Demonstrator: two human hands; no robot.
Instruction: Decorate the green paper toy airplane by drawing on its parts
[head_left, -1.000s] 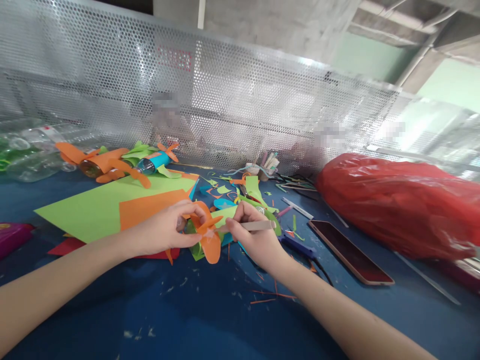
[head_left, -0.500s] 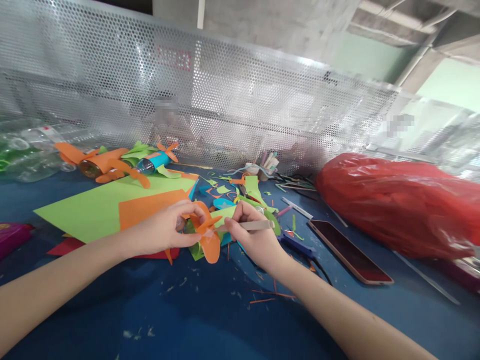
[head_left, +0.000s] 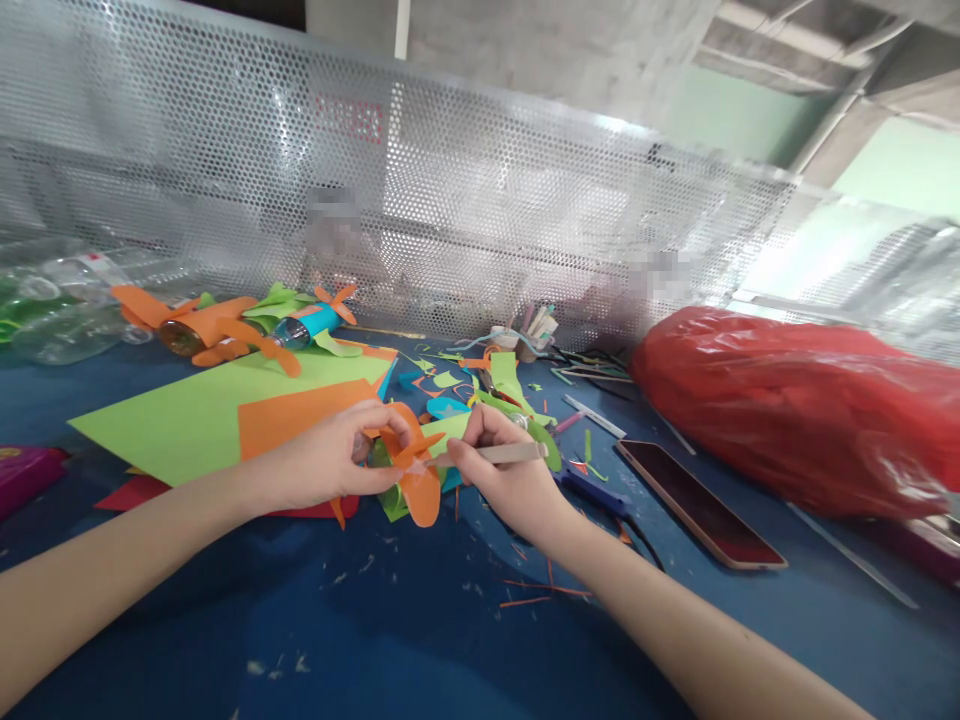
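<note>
My left hand (head_left: 341, 450) pinches an orange paper piece (head_left: 420, 497) between thumb and fingers. The piece has rounded lobes and a smaller strip standing across it, and a pale star-like mark shows at its middle. In my right hand (head_left: 506, 475) is a pale-bodied pen (head_left: 517, 453), gripped for writing, with its tip at that mark. Green and blue paper shows just behind the orange piece, partly hidden by my hands. What my left fingers cover behind the paper cannot be made out.
Sheets of green paper (head_left: 172, 420) and orange paper (head_left: 292, 408) lie left. Bottles covered in orange paper (head_left: 217, 325) and blue paper (head_left: 319, 320) stand behind. A blue glue gun (head_left: 596, 493), a phone (head_left: 697, 505) and a red plastic bag (head_left: 787, 410) are right, with paper scraps between.
The pen tip has shifted slightly left and down on the orange paper's mark. My left hand and the paper have barely moved.
</note>
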